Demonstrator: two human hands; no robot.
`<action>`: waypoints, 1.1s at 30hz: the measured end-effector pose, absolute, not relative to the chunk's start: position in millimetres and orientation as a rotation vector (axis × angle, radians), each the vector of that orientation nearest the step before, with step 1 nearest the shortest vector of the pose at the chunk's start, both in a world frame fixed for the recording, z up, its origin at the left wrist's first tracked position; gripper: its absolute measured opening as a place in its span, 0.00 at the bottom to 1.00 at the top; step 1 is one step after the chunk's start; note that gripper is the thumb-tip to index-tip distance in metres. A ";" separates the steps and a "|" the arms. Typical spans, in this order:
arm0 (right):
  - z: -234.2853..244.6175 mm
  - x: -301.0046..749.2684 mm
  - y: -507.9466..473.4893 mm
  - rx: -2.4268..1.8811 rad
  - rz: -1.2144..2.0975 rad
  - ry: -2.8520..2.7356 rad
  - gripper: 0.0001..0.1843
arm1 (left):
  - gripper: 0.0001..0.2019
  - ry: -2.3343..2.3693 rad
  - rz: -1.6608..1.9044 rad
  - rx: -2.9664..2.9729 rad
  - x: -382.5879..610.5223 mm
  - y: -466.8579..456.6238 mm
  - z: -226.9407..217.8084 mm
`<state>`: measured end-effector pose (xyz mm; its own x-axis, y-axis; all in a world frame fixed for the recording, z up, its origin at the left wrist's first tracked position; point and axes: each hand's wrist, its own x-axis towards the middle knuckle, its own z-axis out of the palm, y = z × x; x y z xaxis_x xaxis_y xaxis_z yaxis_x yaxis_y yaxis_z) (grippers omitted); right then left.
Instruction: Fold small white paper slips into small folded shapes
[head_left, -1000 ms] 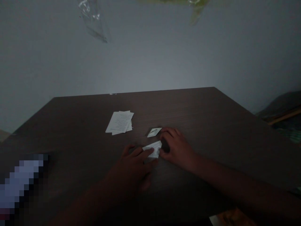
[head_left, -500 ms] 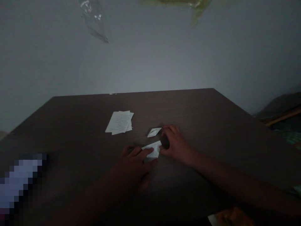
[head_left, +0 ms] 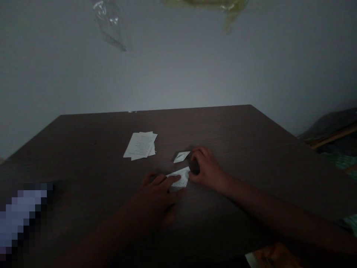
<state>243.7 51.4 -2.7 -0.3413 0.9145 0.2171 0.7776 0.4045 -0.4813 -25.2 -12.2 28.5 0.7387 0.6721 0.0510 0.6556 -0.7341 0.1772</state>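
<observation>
A folded white paper scrap [head_left: 178, 178] lies on the dark wood table [head_left: 223, 128] under the spread fingers of the left hand [head_left: 152, 199]; the curled right hand [head_left: 206, 170] touches its end, grip unclear, beside a small paper piece [head_left: 181, 157], with printed sheets [head_left: 140, 145] farther off

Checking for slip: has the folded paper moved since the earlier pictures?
No: the folded paper sits where it was against the paper stack.

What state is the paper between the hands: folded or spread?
Folded, it seems: the white paper shows layered edges under the left hand.
</observation>
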 end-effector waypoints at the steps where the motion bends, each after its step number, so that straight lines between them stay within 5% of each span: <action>1: -3.4 244.9 56.0 -1.444 0.404 -2.213 0.20 | 0.29 1.050 0.168 2.785 -28.2 -10.1 28.0; 15: 1.1 238.0 32.6 -1.286 0.499 -2.314 0.25 | 0.32 1.073 0.076 2.616 -27.5 3.1 30.1; 33: -5.0 246.6 59.8 -1.461 0.437 -2.145 0.19 | 0.34 1.031 0.084 2.738 -31.9 -2.9 24.5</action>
